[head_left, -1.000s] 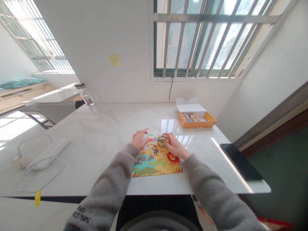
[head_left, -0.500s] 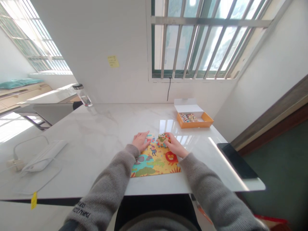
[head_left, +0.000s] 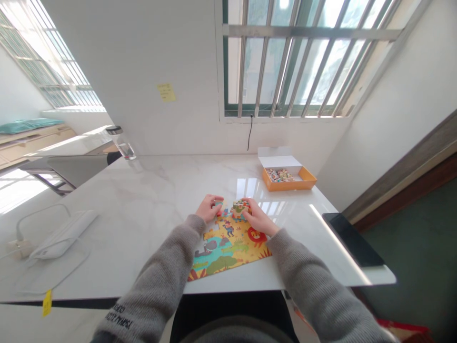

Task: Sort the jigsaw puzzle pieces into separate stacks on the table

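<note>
Several multicoloured puzzle pieces [head_left: 239,210]: stacked in the right hand [head_left: 260,219], thumb and fingers closed around them
Yellow-and-teal animal jigsaw [head_left: 228,244]: partly assembled, flat on the glossy white marbled worktop [head_left: 164,188]
Left hand [head_left: 208,208]: half curled at the jigsaw's far-left corner; cannot tell whether it grips a piece
Open orange box [head_left: 293,185]: beyond the right hand, pieces inside

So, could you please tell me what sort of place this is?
Probably an indoor study or work space: a white marbled table against a wall, a barred window above it, and a yellow note on that wall.
</note>
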The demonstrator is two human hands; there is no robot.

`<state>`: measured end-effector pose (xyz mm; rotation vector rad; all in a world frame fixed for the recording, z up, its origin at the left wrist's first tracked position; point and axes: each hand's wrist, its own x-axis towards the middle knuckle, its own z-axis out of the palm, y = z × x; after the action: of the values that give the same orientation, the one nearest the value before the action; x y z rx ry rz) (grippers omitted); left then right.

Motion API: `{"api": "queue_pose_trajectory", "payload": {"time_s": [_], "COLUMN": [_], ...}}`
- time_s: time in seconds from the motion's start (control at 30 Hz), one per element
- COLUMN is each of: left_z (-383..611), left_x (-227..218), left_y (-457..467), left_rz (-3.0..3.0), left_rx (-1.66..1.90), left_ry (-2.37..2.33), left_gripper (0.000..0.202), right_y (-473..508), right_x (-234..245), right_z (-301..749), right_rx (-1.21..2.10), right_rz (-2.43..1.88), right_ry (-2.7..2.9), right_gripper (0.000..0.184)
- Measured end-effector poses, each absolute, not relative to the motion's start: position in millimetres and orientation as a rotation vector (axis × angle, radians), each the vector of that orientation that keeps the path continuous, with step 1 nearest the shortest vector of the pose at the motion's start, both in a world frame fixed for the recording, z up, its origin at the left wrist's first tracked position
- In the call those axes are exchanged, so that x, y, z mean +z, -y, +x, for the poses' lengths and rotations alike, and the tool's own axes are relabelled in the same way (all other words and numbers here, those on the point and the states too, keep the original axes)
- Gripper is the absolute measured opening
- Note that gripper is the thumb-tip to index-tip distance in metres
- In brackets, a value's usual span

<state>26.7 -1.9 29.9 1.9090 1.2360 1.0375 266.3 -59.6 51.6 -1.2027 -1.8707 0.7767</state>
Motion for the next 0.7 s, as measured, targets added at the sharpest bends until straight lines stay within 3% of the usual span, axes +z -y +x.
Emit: {"api": "queue_pose_trajectory", "payload": {"time_s": [0.07, 0.3, 0.47, 0.7], "left_z": [25.2, 26.4, 40.7, 38.0], "left_x": [32.5, 47.4, 43.0, 37.6], "left_y": [1.1, 11.3, 25.9, 31.2], "left_rz": [1.764, 1.477, 1.584, 2.106], "left_rx": [1.034, 1.295, 1.189, 0.956], "left_ry": [-1.225, -1.035, -0.940, -1.152], "left_gripper": [0.022, 0.046, 0.052, 0.019], "right_y": [59.2, 59.0, 57.8, 58.4], "right_x": [50.6, 49.6, 45.2, 44.8], "right_z": [266.5, 266.2, 266.3, 264.8], "right_rx": [0.765, 0.754, 0.731, 0.748], "right_rz": [-1.194, -1.192, -1.169, -1.146], "right_ry": [1.877, 1.900, 1.918, 1.946], "right_gripper": [0.042, 0.043, 0.043, 0.043]}}
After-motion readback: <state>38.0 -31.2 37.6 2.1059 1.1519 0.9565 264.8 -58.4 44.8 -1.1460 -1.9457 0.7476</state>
